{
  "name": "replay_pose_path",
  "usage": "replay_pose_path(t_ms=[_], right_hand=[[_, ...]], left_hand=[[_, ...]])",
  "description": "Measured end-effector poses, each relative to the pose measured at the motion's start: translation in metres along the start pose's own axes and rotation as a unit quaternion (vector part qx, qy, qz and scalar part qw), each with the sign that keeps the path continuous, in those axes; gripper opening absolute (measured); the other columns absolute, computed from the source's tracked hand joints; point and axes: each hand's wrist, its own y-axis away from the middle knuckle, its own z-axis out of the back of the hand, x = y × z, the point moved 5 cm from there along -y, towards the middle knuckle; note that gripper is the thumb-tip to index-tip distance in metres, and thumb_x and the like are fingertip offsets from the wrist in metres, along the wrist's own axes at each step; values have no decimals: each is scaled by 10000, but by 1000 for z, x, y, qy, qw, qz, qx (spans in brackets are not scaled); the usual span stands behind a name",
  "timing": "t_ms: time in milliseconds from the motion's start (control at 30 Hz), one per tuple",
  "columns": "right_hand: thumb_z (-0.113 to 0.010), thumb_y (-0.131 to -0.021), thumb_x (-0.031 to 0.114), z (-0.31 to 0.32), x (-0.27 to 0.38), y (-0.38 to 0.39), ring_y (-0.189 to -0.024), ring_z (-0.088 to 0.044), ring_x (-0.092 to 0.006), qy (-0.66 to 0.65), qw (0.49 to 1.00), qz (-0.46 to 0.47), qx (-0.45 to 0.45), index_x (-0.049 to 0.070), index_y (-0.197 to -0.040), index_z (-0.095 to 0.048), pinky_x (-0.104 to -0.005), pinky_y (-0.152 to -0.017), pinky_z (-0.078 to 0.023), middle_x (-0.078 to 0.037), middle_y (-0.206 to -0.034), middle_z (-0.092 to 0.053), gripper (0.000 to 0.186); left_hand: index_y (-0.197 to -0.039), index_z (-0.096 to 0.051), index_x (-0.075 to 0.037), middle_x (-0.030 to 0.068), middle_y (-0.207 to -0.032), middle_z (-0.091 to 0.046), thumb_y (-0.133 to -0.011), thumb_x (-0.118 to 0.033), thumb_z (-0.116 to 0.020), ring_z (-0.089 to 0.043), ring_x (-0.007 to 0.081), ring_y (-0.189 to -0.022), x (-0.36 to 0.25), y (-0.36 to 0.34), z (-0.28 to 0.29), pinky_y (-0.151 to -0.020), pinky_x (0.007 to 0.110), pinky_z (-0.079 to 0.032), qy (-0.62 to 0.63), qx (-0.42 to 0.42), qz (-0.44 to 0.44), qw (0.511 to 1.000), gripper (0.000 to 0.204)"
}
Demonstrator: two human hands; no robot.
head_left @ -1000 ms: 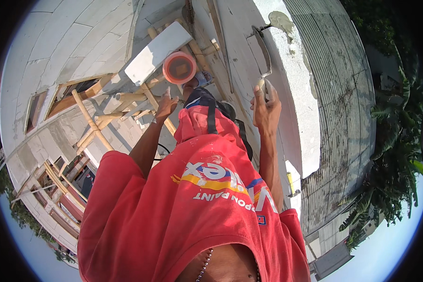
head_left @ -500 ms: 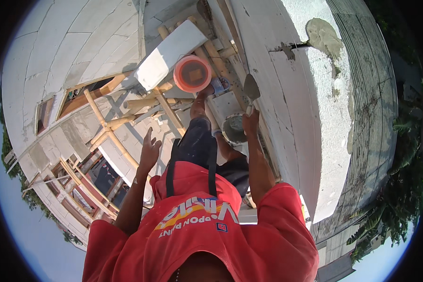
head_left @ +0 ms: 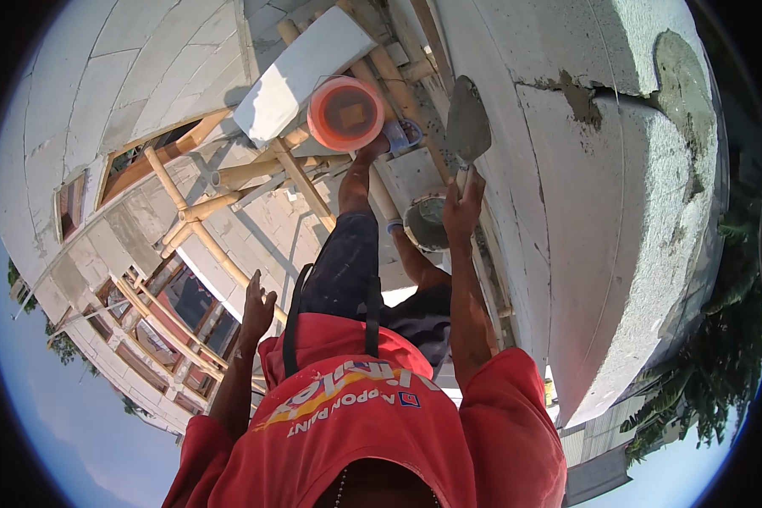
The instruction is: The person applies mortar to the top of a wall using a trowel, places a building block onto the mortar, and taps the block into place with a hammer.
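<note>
My right hand (head_left: pixel 464 207) is closed round the handle of a trowel (head_left: pixel 468 123), whose grey blade points away from me beside the block wall (head_left: pixel 516 195). Wet-looking grey mortar (head_left: pixel 682 80) is smeared over a joint at the top of that wall, with a darker patch below the crack. Below and left of the trowel stands a bucket of grey mortar (head_left: pixel 427 223), partly hidden by my right forearm. My left hand (head_left: pixel 258 306) hangs free at the left, fingers apart and holding nothing.
An orange bucket (head_left: pixel 345 114) of water with a block-like thing inside stands by my foot. A white block (head_left: pixel 300 76) lies beside it on bamboo scaffolding (head_left: pixel 207 206). Window openings (head_left: pixel 161 161) break the left wall. Corrugated roofing and trees lie beyond the right wall.
My right hand has lifted the trowel farther forward and closer to me, so its blade looks larger. My left hand has dropped slightly back. The view has shifted toward the right wall.
</note>
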Motion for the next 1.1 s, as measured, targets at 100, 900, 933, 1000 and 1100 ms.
replay_pose_path(t_ms=[100, 900, 933, 1000, 1100], right_hand=[[-611, -1006, 267, 19, 27, -4, -1321, -479, -512, -38, 999, 26, 13, -24, -1468, -462, -541, -1079, -426, -299, -1426, -520, 566], [-686, -989, 238, 229, 241, 51, -649, -545, -103, -308, 928, -202, 59, -65, -1443, -479, -267, -568, -449, -49, -764, -589, 584], [-692, -989, 248, 231, 247, 54, -650, -548, -104, -309, 929, -200, 48, -67, -1452, -470, -266, -571, -449, -49, -761, -590, 602], [-697, -988, 257, 231, 256, 59, -651, -550, -106, -310, 929, -198, 34, -68, -1461, -462, -266, -575, -448, -49, -758, -591, 620], [-689, -996, 264, 227, 264, 65, -650, -552, -107, -335, 918, -210, 20, -72, -1465, -453, -263, -571, -445, -49, -758, -595, 624]], left_hand=[[-1577, -241, 56, 326, -1570, -323, -977, -92, -567, -473, 448, -1378, -20, -12, 0, -1128, 470, -465, 57, 7, 32, 998, 699], [-1557, -267, 81, 339, -1548, -360, -927, -115, -625, -408, 457, -1419, -64, -42, -68, -1149, 455, -414, 80, -7, -52, 995, 751], [-1567, -264, 61, 324, -1565, -347, -926, -86, -650, -460, 438, -1398, -66, -43, -64, -1100, 433, -489, 44, -29, -77, 996, 763], [-1554, -269, 88, 341, -1549, -364, -919, -109, -633, -402, 454, -1427, -70, -45, -56, -1165, 451, -387, 76, -20, -63, 995, 758], [-1541, -277, 113, 358, -1535, -378, -910, -132, -618, -347, 471, -1454, -84, -42, -42, -1225, 471, -295, 85, -10, -57, 995, 758]])
